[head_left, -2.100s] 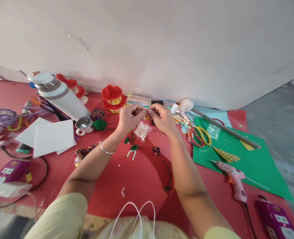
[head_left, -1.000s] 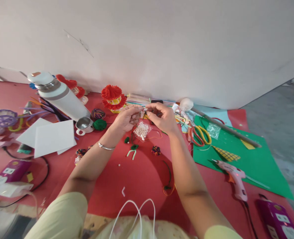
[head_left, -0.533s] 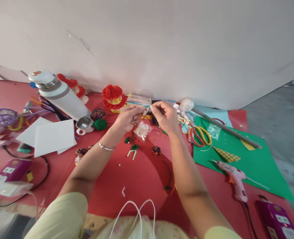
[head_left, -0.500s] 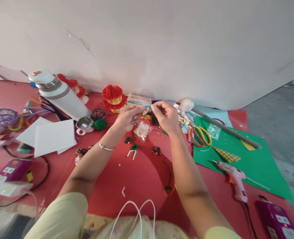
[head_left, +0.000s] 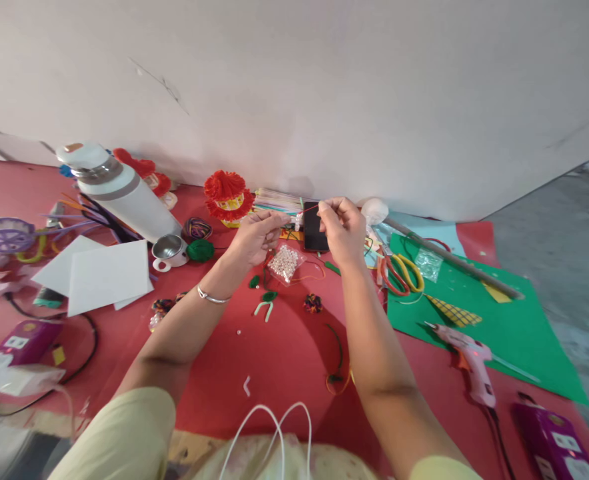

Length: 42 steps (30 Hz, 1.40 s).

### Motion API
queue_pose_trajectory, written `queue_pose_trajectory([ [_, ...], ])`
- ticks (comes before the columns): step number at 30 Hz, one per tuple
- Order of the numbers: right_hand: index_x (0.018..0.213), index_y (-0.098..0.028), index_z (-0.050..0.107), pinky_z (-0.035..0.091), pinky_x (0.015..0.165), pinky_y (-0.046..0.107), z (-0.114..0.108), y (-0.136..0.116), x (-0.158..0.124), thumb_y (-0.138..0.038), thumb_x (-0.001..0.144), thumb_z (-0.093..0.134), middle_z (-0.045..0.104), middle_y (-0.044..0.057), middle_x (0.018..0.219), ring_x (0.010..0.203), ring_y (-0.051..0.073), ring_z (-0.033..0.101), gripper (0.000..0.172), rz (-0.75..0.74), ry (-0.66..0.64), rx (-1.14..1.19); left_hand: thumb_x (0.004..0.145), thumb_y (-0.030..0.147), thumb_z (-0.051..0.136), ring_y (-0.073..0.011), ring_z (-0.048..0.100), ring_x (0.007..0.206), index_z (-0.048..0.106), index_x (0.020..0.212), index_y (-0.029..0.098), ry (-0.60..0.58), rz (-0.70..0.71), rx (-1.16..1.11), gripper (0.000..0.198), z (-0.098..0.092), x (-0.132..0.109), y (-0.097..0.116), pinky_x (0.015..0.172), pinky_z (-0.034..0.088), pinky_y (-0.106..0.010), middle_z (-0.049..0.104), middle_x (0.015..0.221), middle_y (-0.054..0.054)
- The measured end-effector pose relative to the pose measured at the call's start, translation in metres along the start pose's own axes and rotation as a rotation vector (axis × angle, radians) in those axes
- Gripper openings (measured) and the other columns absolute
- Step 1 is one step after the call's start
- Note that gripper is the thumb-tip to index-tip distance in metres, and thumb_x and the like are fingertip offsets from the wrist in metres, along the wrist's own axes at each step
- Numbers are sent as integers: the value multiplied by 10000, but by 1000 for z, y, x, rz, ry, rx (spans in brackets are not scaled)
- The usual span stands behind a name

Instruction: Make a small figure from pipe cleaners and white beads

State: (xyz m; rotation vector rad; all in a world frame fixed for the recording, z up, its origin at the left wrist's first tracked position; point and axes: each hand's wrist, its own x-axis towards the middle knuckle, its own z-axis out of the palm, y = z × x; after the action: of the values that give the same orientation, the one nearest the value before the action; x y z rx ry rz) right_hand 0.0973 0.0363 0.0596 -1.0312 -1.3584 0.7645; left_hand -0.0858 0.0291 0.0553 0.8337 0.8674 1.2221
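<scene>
Over the back of the red table, my left hand [head_left: 260,239] is closed in a pinch, its fingertips at one end of a short thin red thread [head_left: 311,209]. My right hand [head_left: 343,230] pinches the thread's other end, in front of a black phone [head_left: 315,233]. Between the hands, tiny pale beads seem to sit near the left fingertips; whether they are on the thread I cannot tell. Below lies a clear bag of pearl beads [head_left: 285,263]. Nearer me are green yarn pieces [head_left: 270,296] and a multicoloured pom-pom [head_left: 313,303].
A white bottle [head_left: 129,200], a steel-lined cup [head_left: 169,252] and green yarn ball [head_left: 200,250] stand left, beside white cards [head_left: 108,275]. Scissors [head_left: 408,273], a pink glue gun [head_left: 467,357] and green sheet [head_left: 524,333] lie right. White cords [head_left: 279,427] hang in front of me.
My right hand has moved right, away from my left, baring the red thread and more of the phone. My left hand has stayed nearly in place.
</scene>
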Motion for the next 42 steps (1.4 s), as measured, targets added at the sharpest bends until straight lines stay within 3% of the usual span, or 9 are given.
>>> queue_pose_trajectory([
  [29, 793, -218, 614, 355, 520, 257, -1, 1, 1, -504, 900, 699, 534, -37, 625, 570, 103, 455, 318, -33, 20, 0, 648, 261, 848, -19, 259, 414, 634, 680, 158, 17, 14, 26, 240, 0, 0, 2, 390, 131, -181, 348, 481, 88],
  [42, 818, -215, 634, 389, 556, 262, 0, 3, 0, -448, 932, 680, 556, -37, 655, 572, 101, 473, 263, -24, -98, -19, 671, 309, 876, -21, 285, 406, 626, 678, 165, -8, 27, 94, 289, 0, 0, -1, 390, 137, -193, 396, 479, 76],
])
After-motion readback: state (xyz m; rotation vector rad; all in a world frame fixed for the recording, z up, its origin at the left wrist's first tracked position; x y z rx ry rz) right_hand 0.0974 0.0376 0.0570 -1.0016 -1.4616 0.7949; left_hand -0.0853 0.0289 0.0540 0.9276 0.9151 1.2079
